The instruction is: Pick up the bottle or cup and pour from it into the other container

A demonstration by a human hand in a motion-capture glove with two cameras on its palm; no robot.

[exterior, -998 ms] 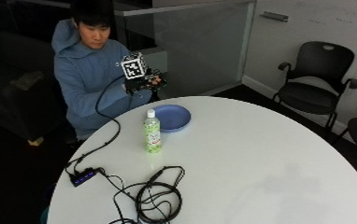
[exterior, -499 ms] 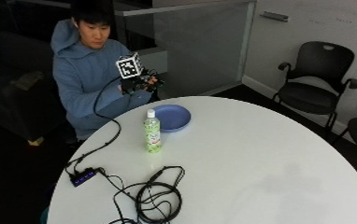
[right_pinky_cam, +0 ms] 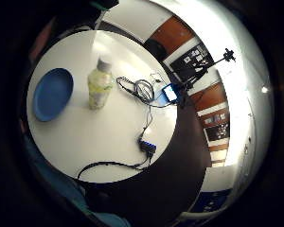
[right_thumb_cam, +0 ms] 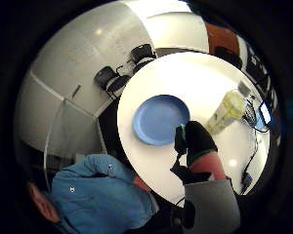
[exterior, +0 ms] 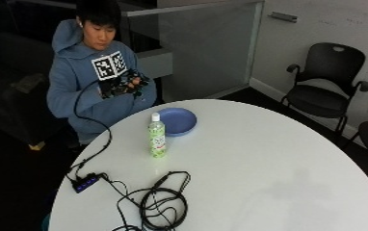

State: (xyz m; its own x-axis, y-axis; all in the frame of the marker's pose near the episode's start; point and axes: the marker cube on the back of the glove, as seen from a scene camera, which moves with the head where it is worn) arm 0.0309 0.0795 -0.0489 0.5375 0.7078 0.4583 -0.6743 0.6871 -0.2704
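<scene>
Drifted slightly leftward at chest height, right hand [exterior: 121, 85], fingers loosely curled, holding nothing. Well below and apart from those fingers, bottle [exterior: 156, 136] upright on white table [exterior: 267, 163], just beside blue plate [exterior: 177, 121] near the table's edge. Open tabletop beyond; coiled cable [exterior: 162, 207] nearer the front edge.

A round white desk [exterior: 267, 163] carries four things. A blue plate [exterior: 177, 121] lies near the edge closest to the seated person. Just beside it, further in, a capped bottle [exterior: 156, 136] stands upright. A coiled black cable [exterior: 160, 204] and a small black box [exterior: 85, 183] lie towards the opposite edge.
</scene>
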